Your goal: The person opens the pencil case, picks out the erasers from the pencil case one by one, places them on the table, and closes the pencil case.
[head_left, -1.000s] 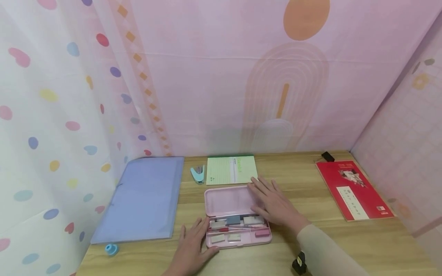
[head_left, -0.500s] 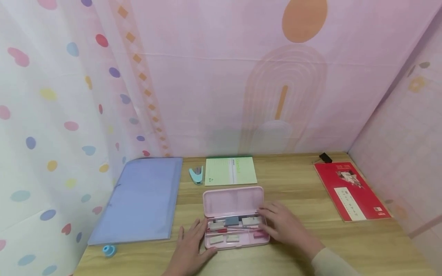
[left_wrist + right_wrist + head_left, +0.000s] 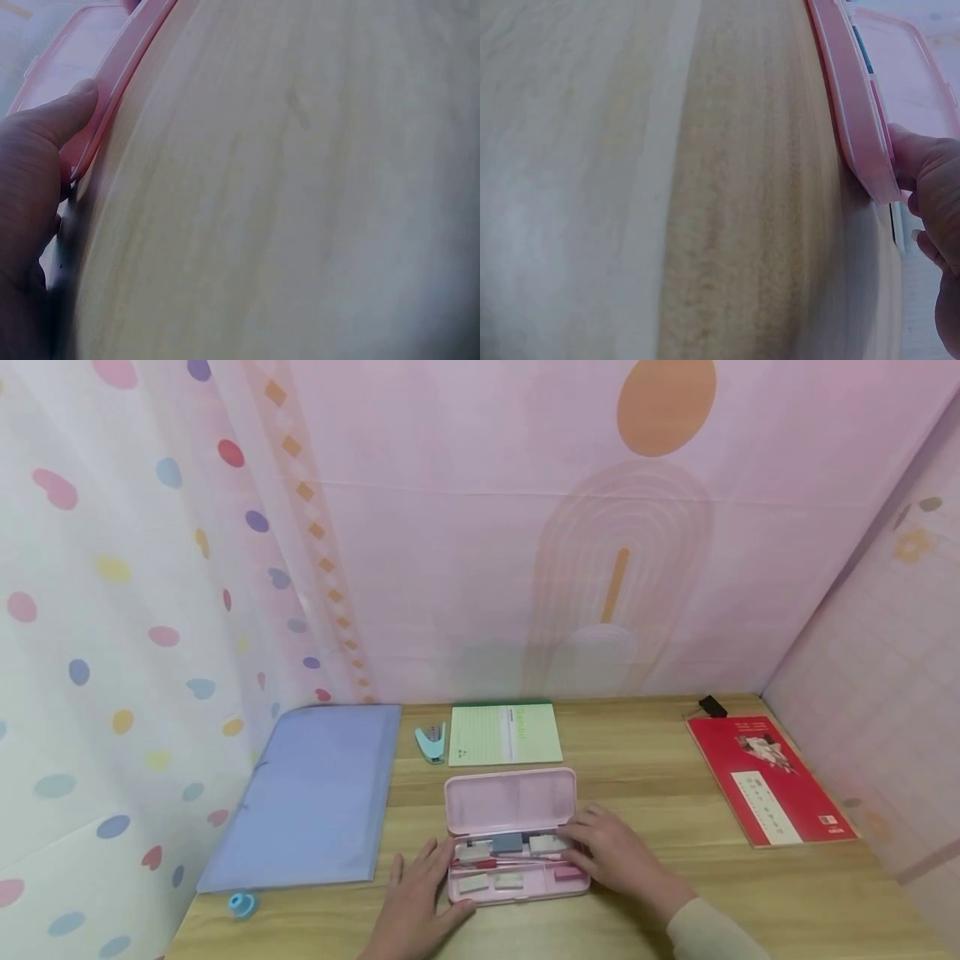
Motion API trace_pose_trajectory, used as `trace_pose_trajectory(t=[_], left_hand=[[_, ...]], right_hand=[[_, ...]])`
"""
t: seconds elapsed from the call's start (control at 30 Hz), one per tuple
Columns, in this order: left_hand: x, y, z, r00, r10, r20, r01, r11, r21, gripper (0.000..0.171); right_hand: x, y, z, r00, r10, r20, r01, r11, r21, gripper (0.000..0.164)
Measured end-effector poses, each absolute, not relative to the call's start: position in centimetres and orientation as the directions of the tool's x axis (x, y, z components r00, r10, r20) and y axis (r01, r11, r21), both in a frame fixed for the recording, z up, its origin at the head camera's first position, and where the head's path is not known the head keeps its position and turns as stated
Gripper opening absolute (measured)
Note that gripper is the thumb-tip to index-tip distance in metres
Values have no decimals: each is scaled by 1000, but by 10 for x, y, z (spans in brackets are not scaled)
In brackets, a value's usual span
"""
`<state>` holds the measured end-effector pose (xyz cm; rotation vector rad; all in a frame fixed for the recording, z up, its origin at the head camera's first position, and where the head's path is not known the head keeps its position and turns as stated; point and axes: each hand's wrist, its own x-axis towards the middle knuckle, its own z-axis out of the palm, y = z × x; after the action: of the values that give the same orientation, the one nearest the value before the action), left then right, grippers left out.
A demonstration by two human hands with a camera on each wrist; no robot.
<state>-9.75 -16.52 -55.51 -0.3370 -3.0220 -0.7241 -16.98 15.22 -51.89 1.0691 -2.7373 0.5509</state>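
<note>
An open pink pencil case (image 3: 511, 801) lies on the table, its lid tipped back toward the wall. Inside are several eraser-like blocks, including a blue-grey block (image 3: 507, 842) and a pink block (image 3: 570, 873), and a red pen (image 3: 477, 863). My left hand (image 3: 420, 893) rests at the left end with fingers straight along its side; in the left wrist view the thumb (image 3: 71, 109) touches the front rim. My right hand (image 3: 618, 856) grips the right end near the hinge, its thumb (image 3: 909, 150) over the rim in the right wrist view and its fingers partly hidden.
A blue folder (image 3: 315, 793) lies at the left, with a small light-blue round piece (image 3: 242, 905) in front. Behind the case are a light-blue stapler (image 3: 431, 744) and a green notebook (image 3: 480, 735). A red book (image 3: 795, 810) and a black binder clip (image 3: 712, 707) lie at the right.
My right hand has come down from the lid's right edge to the case's right end, and the whole lid now shows. My left hand stays at the left end.
</note>
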Motion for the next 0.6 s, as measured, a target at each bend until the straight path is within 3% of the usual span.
trace_pose_trajectory(t=[0.4, 0.6], left_hand=[[-98, -166, -554, -976, 205, 71, 215, 870, 444, 96], [-98, -166, -554, -976, 209, 64, 216, 864, 454, 96]], right_hand=[[-170, 152, -524, -712, -604, 357, -698, 662, -272, 24], [-167, 166, -515, -737, -507, 446, -652, 707, -274, 27]])
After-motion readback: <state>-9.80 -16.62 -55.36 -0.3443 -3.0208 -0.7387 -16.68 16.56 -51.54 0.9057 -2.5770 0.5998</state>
